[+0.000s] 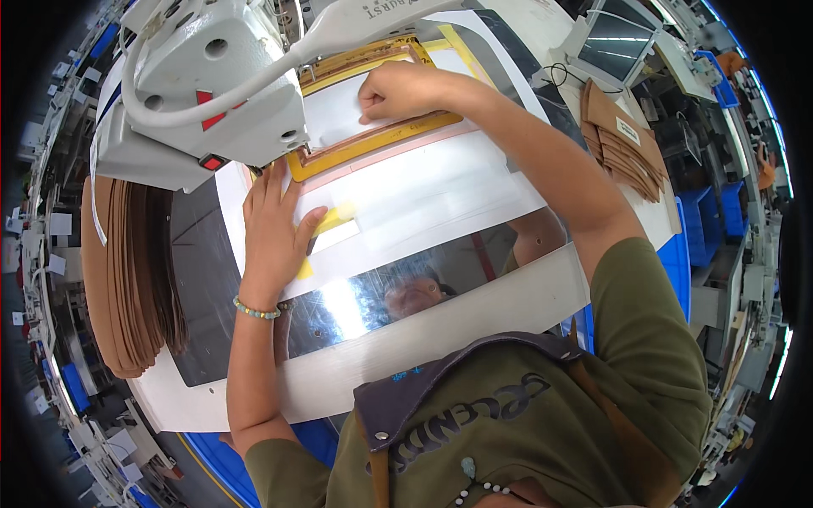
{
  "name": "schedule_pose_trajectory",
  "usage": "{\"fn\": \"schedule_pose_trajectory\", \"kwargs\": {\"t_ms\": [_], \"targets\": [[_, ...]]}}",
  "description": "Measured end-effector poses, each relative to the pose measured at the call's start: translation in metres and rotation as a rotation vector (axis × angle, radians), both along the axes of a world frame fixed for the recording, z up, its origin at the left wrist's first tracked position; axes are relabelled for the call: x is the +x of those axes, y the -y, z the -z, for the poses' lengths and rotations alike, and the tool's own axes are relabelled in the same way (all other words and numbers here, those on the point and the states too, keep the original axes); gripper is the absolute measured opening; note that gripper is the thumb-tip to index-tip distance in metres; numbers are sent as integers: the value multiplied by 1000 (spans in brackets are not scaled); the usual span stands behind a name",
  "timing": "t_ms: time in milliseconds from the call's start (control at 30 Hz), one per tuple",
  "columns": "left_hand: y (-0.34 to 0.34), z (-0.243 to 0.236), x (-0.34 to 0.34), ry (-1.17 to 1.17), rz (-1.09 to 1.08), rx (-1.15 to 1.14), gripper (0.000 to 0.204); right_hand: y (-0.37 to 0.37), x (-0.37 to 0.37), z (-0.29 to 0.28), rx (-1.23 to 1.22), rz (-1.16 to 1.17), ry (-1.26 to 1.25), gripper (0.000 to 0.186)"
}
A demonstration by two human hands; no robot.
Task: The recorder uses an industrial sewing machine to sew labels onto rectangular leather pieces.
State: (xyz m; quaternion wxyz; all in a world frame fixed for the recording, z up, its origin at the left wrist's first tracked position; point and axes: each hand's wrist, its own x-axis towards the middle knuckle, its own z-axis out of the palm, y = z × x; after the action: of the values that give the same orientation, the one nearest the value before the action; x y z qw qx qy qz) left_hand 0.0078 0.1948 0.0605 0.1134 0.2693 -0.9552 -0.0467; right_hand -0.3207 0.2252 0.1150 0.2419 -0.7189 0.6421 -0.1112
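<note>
A flat rectangular clamp frame (385, 135) with yellow and tan edges lies on the white machine bed (440, 190), under the head of a large white sewing machine (203, 85). My right hand (398, 91) presses down on the frame's near edge, fingers curled, next to a white sheet (339, 114) inside it. My left hand (275, 233) lies flat with fingers spread on the white template at the frame's near-left corner, thumb beside a strip of yellow tape (336, 216). Neither hand grips anything.
A thick stack of tan-brown leather pieces (127, 271) fans out on the left. More brown pieces (622, 140) lie at the right beside a small screen (614, 38). A shiny metal plate (406, 288) fronts the bed. Blue bins (707, 212) stand at the right.
</note>
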Motion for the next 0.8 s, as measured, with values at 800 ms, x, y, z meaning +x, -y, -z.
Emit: {"fn": "schedule_pose_trajectory", "kwargs": {"t_ms": [800], "targets": [[5,0,-5,26,10,-25,65,-14,-48,-29,211,66,-12,11]]}}
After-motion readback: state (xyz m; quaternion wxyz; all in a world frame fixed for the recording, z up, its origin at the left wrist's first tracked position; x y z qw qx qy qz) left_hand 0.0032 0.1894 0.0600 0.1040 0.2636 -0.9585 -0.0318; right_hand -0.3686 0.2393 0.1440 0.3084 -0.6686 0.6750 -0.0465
